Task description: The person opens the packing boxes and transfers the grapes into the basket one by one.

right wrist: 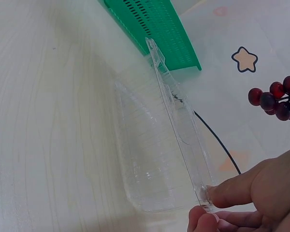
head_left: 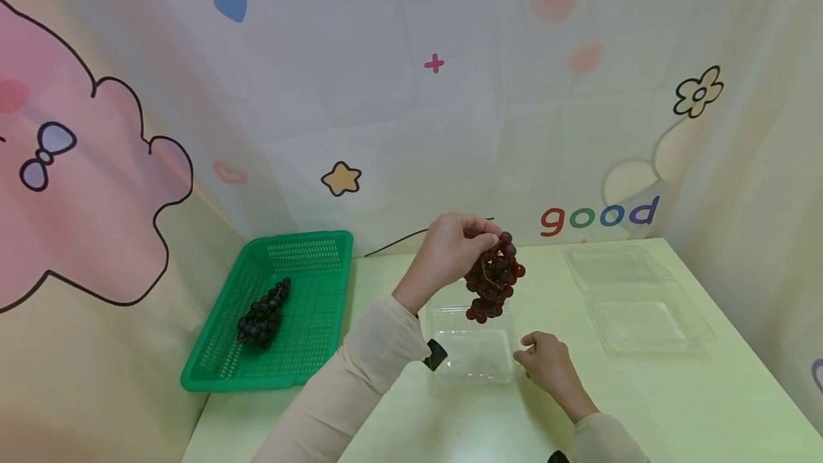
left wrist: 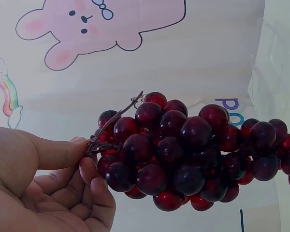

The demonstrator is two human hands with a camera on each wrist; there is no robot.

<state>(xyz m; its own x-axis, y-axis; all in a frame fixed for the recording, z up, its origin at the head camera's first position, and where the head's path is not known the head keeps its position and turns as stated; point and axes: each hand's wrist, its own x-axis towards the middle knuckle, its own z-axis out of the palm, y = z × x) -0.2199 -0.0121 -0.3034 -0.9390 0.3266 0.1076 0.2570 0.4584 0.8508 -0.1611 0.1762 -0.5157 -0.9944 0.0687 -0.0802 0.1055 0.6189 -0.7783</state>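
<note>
My left hand [head_left: 446, 252] pinches the brown stem of a dark red bunch of grapes [head_left: 491, 288], which hangs above the table. In the left wrist view, thumb and fingertips meet on the stem [left wrist: 117, 117], and the grapes [left wrist: 171, 150] stretch away from them. Beneath the bunch lies a clear plastic clamshell box [head_left: 476, 357]. At its right side, my right hand [head_left: 549, 370] grips the box's rim between thumb and fingers. The right wrist view shows this hand [right wrist: 253, 198] at one corner of the clear box [right wrist: 145, 164].
On the left, a green plastic basket [head_left: 321, 334] holds another, darker bunch of grapes [head_left: 263, 314]. A second clear clamshell box [head_left: 636, 324] lies open at the table's right side. Behind the pale table [head_left: 411, 427] hangs a printed curtain [head_left: 398, 120].
</note>
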